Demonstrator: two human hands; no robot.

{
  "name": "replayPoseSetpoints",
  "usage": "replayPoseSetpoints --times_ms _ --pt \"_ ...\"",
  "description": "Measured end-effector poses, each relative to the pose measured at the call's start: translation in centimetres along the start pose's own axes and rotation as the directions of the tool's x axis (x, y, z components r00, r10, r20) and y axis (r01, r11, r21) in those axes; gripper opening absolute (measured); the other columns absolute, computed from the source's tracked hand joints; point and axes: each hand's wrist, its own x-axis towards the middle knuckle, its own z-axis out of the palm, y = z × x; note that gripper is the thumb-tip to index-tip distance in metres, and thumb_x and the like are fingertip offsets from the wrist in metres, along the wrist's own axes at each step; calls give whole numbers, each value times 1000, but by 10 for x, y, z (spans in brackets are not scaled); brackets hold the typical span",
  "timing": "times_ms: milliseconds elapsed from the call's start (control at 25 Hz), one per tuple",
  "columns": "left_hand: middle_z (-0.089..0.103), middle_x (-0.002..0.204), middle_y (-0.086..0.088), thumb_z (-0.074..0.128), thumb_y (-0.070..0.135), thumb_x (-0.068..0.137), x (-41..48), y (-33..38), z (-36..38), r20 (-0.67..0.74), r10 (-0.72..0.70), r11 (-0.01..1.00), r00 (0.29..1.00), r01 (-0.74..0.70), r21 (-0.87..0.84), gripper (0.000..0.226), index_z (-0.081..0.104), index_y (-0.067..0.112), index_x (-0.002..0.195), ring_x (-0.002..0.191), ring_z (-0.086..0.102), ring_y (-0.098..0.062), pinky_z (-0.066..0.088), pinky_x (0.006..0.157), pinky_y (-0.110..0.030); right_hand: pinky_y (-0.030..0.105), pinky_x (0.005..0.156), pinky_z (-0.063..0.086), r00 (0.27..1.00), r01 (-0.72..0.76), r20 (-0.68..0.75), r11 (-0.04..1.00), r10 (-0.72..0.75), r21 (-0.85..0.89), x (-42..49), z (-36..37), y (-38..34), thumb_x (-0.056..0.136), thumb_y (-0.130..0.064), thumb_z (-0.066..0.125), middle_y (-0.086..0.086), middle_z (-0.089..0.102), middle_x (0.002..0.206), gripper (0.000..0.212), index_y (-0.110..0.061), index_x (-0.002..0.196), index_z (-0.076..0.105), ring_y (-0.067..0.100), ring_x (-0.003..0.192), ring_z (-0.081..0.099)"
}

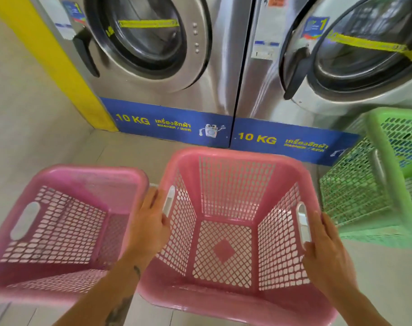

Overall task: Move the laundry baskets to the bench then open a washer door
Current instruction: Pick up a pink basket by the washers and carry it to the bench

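Note:
Three empty plastic laundry baskets stand on the floor before two steel washers. The middle pink basket (235, 175) is between my hands. My left hand (150, 222) grips its left rim by the handle slot, fingers curled under the edge. My right hand (327, 245) grips its right rim beside the other slot. A second pink basket (66, 182) sits to the left, touching my left wrist. A green basket (374, 184) stands at the right. The left washer door (143, 36) and the right washer door (364, 50) are both shut, each with a black handle on its left side.
A yellow wall strip (52, 64) borders the left washer. Blue "10 KG" base panels (172, 123) run along the washers' feet. Pale tiled floor (26, 128) lies to the left. No bench is in view.

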Motion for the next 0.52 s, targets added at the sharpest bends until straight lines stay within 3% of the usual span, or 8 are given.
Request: replayPoseSetpoints --times_ms 200,360,520 --pt "40 145 0 59 6 76 -27 -28 37 11 -22 999 1000 22 31 85 25 20 153 142 30 -26 42 109 -43 58 70 57 995 -4 94 998 10 -67 -7 53 7 79 -4 58 9 24 155 94 -30 154 7 45 99 63" --pt "40 147 -6 47 9 78 -36 -41 76 54 -116 992 992 118 -32 76 29 16 151 130 45 -31 41 108 -48 57 73 53 993 -50 104 995 59 -87 -8 87 19 80 0 57 13 23 154 94 -25 154 5 50 100 60" --pt "36 150 -5 53 6 82 -32 -54 90 72 -113 993 991 115 -21 76 25 20 152 127 48 -31 44 106 -47 58 75 52 994 -78 66 993 84 -88 -17 115 19 80 -1 59 11 19 154 89 -17 151 7 50 107 56"
